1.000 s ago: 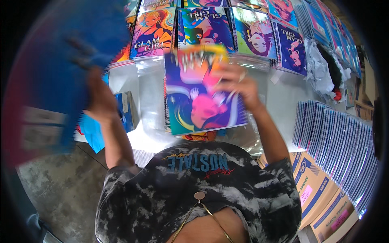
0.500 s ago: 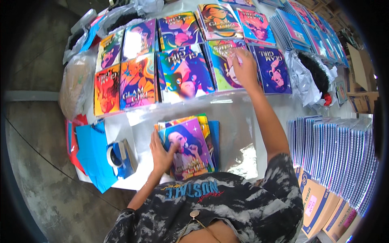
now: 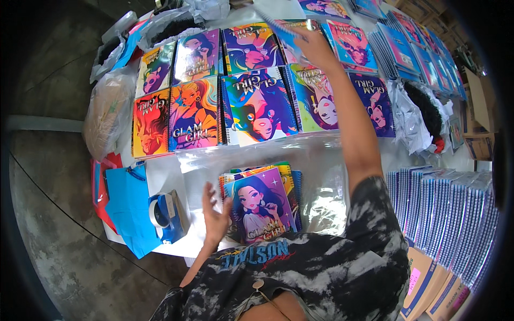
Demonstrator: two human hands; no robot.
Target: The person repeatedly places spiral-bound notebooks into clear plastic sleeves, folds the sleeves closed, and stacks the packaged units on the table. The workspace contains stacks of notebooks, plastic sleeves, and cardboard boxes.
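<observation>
My right hand [image 3: 315, 47] reaches to the back row of spiral notebooks and grips a spiral notebook [image 3: 279, 25], tilted up so that its coil edge and bluish side show. Part of it is hidden by the hand. Close to my body lies a small uneven pile of spiral notebooks, topped by a purple-covered notebook [image 3: 262, 206] with a dark-haired figure. My left hand [image 3: 215, 216] hovers at the left side of this pile, its fingers apart and nothing in them. Under my right forearm, a green-covered notebook [image 3: 316, 99] lies in the front row.
Two rows of colourful notebook stacks [image 3: 194, 115] stretch across the table. At the left are a blue tape dispenser [image 3: 165, 216], a blue sheet [image 3: 131, 208] and a plastic-wrapped bundle [image 3: 107, 115]. Many notebooks [image 3: 447, 214] stand packed above cardboard boxes [image 3: 425, 281] at the right.
My right hand has moved from the green-covered notebook to the back row and lifted a notebook there. My left hand has come off the pile, fingers spreading. The view has shifted slightly.
</observation>
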